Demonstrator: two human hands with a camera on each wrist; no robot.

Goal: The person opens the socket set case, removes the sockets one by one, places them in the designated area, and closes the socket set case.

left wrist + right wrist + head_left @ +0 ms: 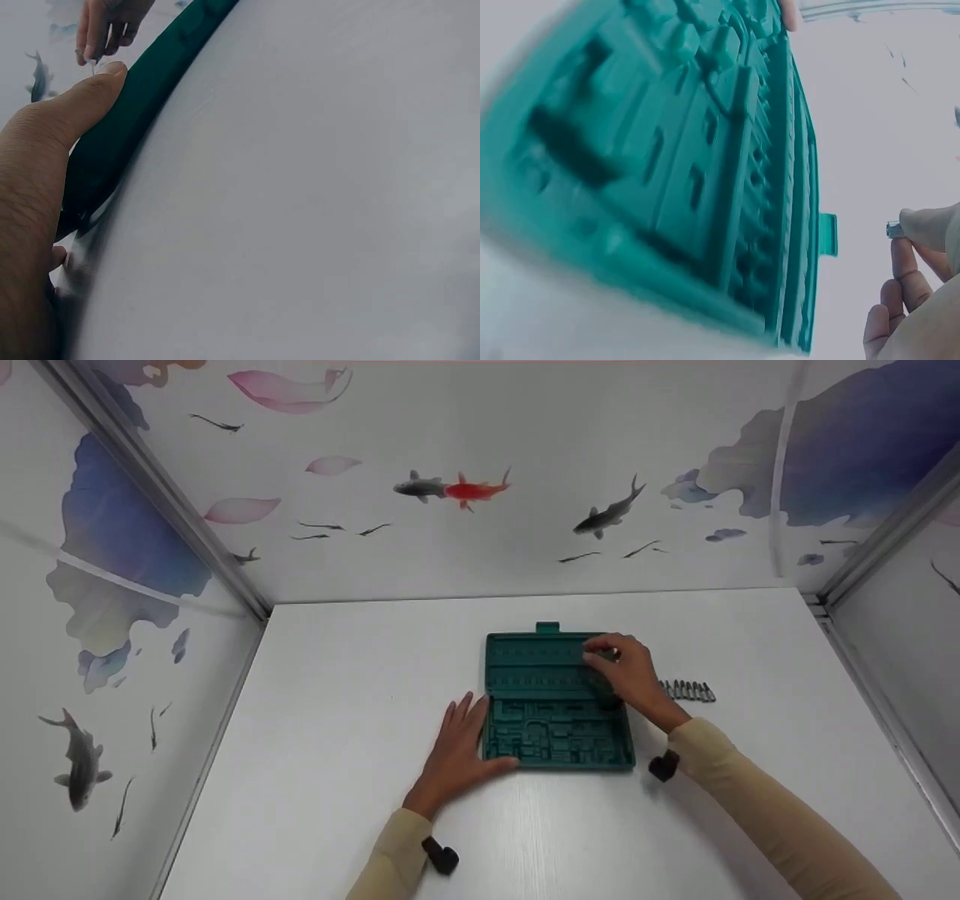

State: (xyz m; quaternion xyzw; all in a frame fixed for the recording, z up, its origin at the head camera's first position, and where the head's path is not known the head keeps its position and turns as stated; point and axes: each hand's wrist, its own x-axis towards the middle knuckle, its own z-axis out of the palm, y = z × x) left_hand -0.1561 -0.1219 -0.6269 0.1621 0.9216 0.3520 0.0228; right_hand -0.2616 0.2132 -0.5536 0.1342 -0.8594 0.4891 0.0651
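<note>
An open green plastic case (pixel 555 769) with moulded recesses lies flat on the table. My left hand (pixel 454 750) rests against its front left corner, thumb along the front edge and straight fingers beside the left side. In the left wrist view, the thumb (pixel 90 97) lies against the case's green wall (pixel 142 94). Over the right part of the lid half, my right hand (pixel 626 667) pinches a small silvery metal piece (pixel 894 229) between thumb and index finger. Its other fingers are loosely bent.
A row of several small dark metal pieces (pixel 690 691) lies on the white table (pixel 360 675), right of the case and partly behind the right forearm. The lid's latch tab (pixel 548 627) sticks out at the back. White panels with painted fish (pixel 604 514) enclose the table.
</note>
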